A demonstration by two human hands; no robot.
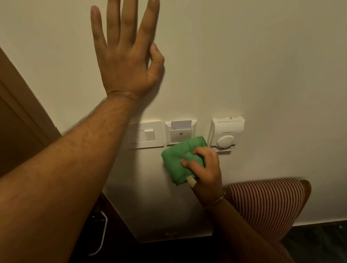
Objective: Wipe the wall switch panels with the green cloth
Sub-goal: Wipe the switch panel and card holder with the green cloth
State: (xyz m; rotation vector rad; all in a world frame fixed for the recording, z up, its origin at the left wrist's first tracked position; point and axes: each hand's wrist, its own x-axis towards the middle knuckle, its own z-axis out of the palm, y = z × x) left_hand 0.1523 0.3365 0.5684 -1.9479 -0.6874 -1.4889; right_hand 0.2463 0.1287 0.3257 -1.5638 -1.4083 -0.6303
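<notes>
Three white panels sit in a row on the cream wall: a light switch panel [144, 135], a key card holder [181, 130] with a card in its slot, and a thermostat [227, 134] with a round dial. My right hand [206, 170] grips a folded green cloth [181, 161] pressed to the wall just below the card holder, overlapping its lower right corner. My left hand [124, 48] lies flat on the wall above the switch panel, fingers spread, holding nothing. My left forearm hides the switch panel's left edge.
A brown wooden door [7, 114] stands at the left, with a metal handle [102, 232] low down. A chair with red-and-white striped upholstery [270, 204] stands below the thermostat at the right. The floor below is dark.
</notes>
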